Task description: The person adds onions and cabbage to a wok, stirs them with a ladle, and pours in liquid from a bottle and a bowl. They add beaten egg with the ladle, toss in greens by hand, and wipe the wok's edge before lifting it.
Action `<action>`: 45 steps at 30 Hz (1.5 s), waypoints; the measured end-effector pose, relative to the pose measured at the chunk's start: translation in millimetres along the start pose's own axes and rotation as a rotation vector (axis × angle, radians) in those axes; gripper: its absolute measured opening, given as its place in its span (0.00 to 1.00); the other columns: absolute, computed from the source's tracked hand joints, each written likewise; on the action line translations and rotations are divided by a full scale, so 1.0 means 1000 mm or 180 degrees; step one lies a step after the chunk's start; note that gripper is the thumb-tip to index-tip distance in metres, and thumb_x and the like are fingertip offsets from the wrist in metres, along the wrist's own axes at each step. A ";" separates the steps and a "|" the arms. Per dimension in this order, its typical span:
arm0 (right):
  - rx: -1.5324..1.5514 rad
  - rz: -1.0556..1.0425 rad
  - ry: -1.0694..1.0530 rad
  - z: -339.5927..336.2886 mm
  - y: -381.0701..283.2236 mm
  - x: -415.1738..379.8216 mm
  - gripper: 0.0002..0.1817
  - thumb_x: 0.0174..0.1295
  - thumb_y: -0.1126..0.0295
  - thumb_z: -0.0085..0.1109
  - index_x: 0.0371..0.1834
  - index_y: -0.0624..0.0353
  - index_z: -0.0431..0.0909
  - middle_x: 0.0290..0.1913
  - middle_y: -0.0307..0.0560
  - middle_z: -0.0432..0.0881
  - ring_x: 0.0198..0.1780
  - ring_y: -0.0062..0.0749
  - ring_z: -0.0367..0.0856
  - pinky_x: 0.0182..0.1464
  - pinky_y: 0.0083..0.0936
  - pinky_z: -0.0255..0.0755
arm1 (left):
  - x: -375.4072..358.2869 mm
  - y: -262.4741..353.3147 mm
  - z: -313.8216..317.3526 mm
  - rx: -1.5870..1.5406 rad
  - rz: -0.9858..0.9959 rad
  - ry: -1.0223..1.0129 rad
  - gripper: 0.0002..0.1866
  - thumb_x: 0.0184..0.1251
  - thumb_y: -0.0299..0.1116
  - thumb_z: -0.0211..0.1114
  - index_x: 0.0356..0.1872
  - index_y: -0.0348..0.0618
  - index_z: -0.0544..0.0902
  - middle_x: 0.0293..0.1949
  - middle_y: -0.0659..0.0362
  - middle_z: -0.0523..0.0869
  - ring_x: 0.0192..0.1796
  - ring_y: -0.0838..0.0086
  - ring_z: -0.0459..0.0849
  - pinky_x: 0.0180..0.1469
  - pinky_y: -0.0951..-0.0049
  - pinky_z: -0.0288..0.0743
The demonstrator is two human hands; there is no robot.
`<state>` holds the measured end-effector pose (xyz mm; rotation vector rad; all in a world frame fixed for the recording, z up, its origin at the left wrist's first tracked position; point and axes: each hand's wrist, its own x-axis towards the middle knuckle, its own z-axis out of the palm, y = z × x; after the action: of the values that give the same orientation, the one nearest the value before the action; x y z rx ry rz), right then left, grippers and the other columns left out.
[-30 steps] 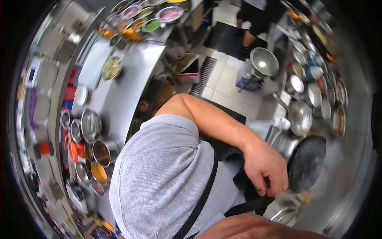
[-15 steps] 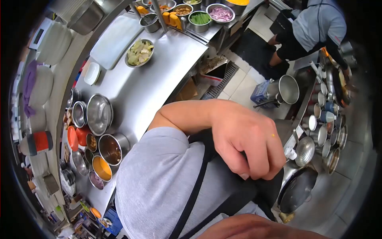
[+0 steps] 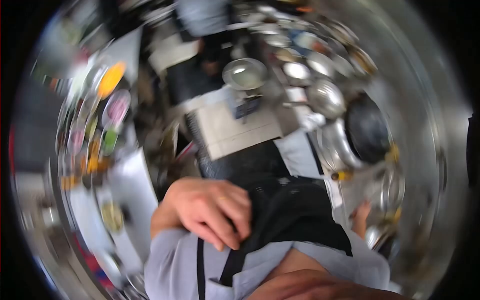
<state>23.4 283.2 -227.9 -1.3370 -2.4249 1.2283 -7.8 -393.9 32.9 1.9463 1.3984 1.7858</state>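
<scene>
My left hand (image 3: 212, 207) is raised before my chest, against the edge of the black apron (image 3: 295, 215). Its fingers are bent down and close together beside the strap; their tips are turned away, so I cannot tell what they hold. Further right, part of my right hand (image 3: 362, 212) shows small and blurred beyond my sleeve, its fingers smeared. Close to it are a shiny round metal vessel (image 3: 373, 237) and the stove-side metalware. Above that sits a large dark wok (image 3: 367, 127).
A metal pot (image 3: 245, 74) stands on the floor side ahead. Several pans and a perforated ladle (image 3: 325, 99) crowd the right. On the left, a counter (image 3: 132, 185) carries a bowl of pale cut vegetables (image 3: 112, 216) and bowls of ingredients. Another person (image 3: 204, 17) stands at the back.
My view has swung right, from the left counter toward the aisle and stove, and is now blurred. My left hand appears further left and lower, still bent; my right hand has come into view.
</scene>
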 end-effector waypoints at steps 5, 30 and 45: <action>0.1714 -0.1053 -0.0027 -0.001 -0.147 0.067 0.36 0.61 0.79 0.52 0.73 0.45 0.55 0.27 0.38 0.71 0.19 0.19 0.65 0.20 0.19 0.64 | -0.042 -0.113 -0.022 0.0149 -0.1997 0.1682 0.09 0.65 0.31 0.65 0.38 0.34 0.85 0.37 0.55 0.84 0.40 0.67 0.82 0.41 0.67 0.74; 0.4069 0.0161 -0.2598 0.243 -0.459 0.325 0.06 0.59 0.79 0.52 0.36 0.58 0.65 0.27 0.45 0.72 0.21 0.25 0.68 0.21 0.22 0.62 | -0.281 -0.254 0.097 0.1227 -0.5982 0.3618 0.12 0.62 0.34 0.63 0.40 0.36 0.83 0.36 0.55 0.87 0.40 0.71 0.85 0.44 0.71 0.77; 0.2816 -0.0298 -0.1529 0.050 -0.299 0.097 0.16 0.60 0.79 0.52 0.49 0.54 0.64 0.28 0.42 0.70 0.20 0.18 0.67 0.16 0.16 0.59 | -0.410 -0.287 -0.029 0.0944 -0.5243 0.2161 0.12 0.62 0.34 0.63 0.40 0.33 0.83 0.34 0.57 0.87 0.38 0.72 0.85 0.41 0.71 0.78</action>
<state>-254.5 241.6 -78.6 -0.7002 -1.6859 2.3821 -120.8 -534.0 -435.1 -0.2663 2.3200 1.2122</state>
